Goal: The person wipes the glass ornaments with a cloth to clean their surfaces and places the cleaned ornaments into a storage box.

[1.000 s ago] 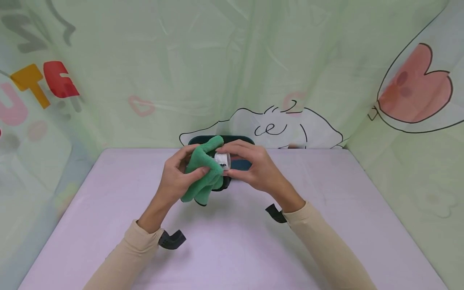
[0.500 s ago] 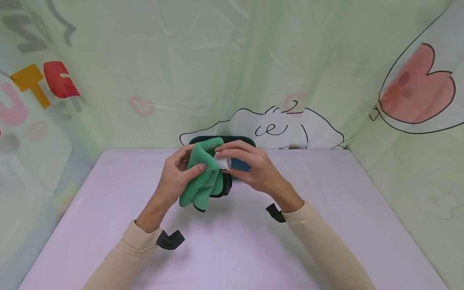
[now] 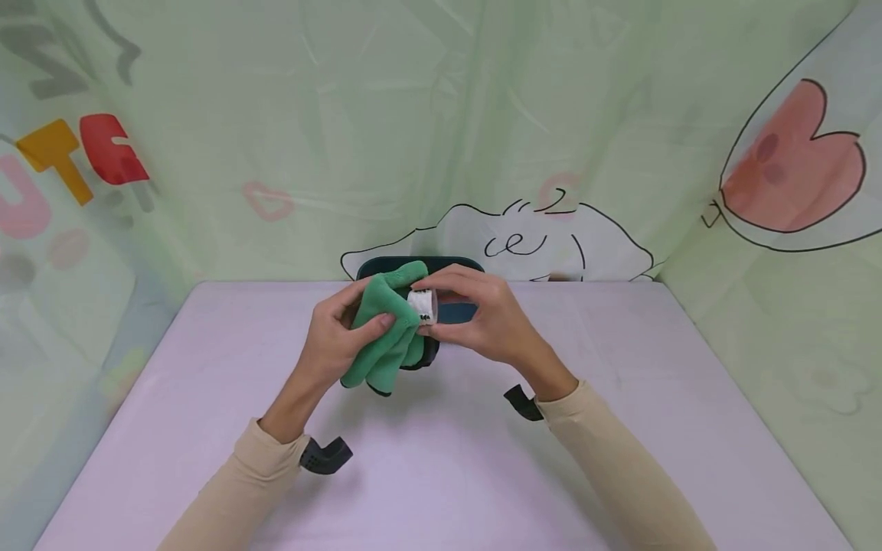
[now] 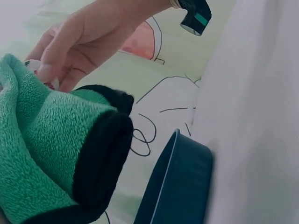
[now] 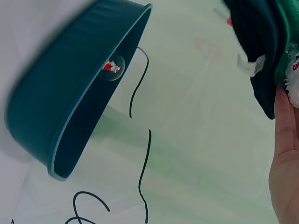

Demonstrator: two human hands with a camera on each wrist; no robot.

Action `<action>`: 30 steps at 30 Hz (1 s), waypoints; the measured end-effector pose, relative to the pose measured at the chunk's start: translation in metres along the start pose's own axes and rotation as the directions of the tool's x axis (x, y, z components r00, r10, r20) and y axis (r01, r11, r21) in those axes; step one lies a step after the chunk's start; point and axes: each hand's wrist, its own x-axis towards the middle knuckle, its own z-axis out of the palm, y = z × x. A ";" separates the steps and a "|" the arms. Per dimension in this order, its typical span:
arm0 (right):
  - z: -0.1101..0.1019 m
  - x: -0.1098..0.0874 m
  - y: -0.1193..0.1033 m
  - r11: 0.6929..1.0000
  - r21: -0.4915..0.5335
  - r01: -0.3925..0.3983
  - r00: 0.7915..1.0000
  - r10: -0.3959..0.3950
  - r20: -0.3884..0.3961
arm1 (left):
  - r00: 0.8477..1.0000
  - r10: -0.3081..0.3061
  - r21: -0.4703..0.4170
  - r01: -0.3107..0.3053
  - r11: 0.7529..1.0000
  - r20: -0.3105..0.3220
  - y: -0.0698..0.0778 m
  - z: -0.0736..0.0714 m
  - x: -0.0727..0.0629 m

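Near the back of the table, my left hand [image 3: 334, 333] holds a bunched green cloth [image 3: 382, 329] with dark edging, thumb on its front. My right hand [image 3: 485, 317] pinches a small white item [image 3: 423, 306] with dark marks, thumb below and fingers above. The cloth touches that item and covers its left side. In the right wrist view the white item [image 5: 293, 77] shows red and black markings, but its full shape is hidden. From the left wrist camera, the cloth [image 4: 70, 135] fills the lower left and hides most of the item.
A dark teal basin [image 5: 51, 88] stands at the back of the table [image 3: 441, 474], behind the hands. Inside the basin a clear ball [image 5: 113, 68] with a red and white figure shows. A printed curtain [image 3: 310, 138] rises behind the table.
The white item has turned a little between my right fingers, so its marks sit differently. The cloth's lower folds dipped and rose slightly. Both hands stay almost in place.
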 end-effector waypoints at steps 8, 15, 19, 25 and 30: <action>0.001 0.002 -0.005 0.983 0.099 -0.154 0.988 0.156 -0.016 | 0.991 0.133 0.048 -0.132 0.990 -0.018 -0.002 0.001 -0.002; 0.000 0.002 -0.008 0.940 0.171 -0.295 0.954 0.300 -0.002 | 0.982 0.189 0.063 -0.188 0.980 -0.003 -0.002 0.002 -0.002; -0.002 0.002 -0.009 0.905 0.211 -0.369 0.927 0.375 0.012 | 0.972 0.234 0.089 -0.234 0.968 0.014 -0.004 0.003 -0.001; -0.004 0.003 -0.012 0.871 0.216 -0.442 0.894 0.448 0.021 | 0.958 0.285 0.130 -0.287 0.949 0.029 -0.005 0.005 -0.001; -0.004 0.004 -0.015 0.845 0.244 -0.476 0.875 0.482 0.037 | 0.959 0.283 0.155 -0.283 0.947 0.021 -0.003 0.006 -0.003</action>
